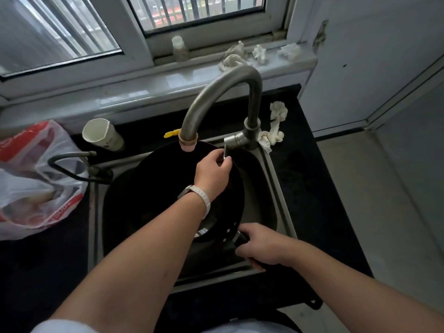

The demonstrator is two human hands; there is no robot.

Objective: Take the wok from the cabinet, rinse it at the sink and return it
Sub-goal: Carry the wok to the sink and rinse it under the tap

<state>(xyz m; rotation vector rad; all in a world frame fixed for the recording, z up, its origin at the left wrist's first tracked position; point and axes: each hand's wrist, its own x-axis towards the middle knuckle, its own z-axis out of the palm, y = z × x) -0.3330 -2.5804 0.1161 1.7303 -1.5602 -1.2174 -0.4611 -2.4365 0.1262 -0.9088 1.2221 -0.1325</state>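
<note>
Head view: the right hand (260, 245) gripped the wok (153, 188) handle, steadying it in the sink (276, 186); left hand (212, 171) fingers pinched the faucet lever (225, 151), presumably to control water.

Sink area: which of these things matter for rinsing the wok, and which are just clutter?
In use:
- wok in the sink
- wok handle, held by right hand
- faucet
- faucet lever, pinched by left hand

Lying about:
- plastic bag
- paper cup
- crumpled tissues
- small bottle on the windowsill
</note>
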